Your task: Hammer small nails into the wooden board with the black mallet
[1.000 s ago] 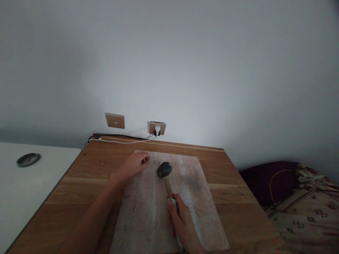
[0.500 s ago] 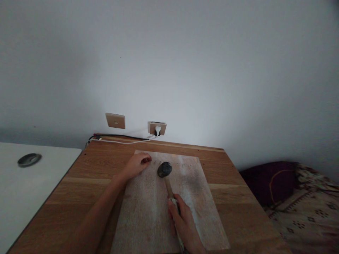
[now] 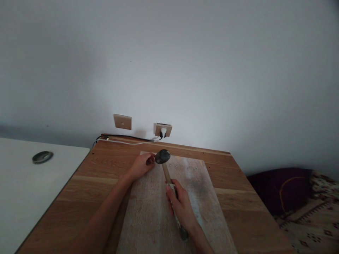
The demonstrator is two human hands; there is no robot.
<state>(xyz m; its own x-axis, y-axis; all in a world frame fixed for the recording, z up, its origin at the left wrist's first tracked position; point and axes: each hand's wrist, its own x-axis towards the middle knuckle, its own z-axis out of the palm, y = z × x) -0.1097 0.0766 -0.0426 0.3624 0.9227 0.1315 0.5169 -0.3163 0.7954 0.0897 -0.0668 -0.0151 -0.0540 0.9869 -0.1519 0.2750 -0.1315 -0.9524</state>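
My right hand (image 3: 180, 205) is closed around the wooden handle of a hammer (image 3: 164, 165). Its dark metal head sits near the far edge of a pale worn board (image 3: 196, 190) that lies on a wooden table (image 3: 97, 176). My left hand (image 3: 141, 164) rests on the board's far left corner, fingertips pinched together just left of the hammer head. Whatever they pinch is too small to make out.
A white table (image 3: 23, 190) with a round grey inset (image 3: 42, 157) adjoins on the left. Two wall plates (image 3: 122, 121) and a plugged socket (image 3: 163, 129) with cables sit behind the table. A dark cushion (image 3: 278, 183) and patterned fabric (image 3: 315, 211) lie to the right.
The hammer head moved up and left, from the middle of the board's far part to right beside my left fingertips. The camera shifted slightly left.
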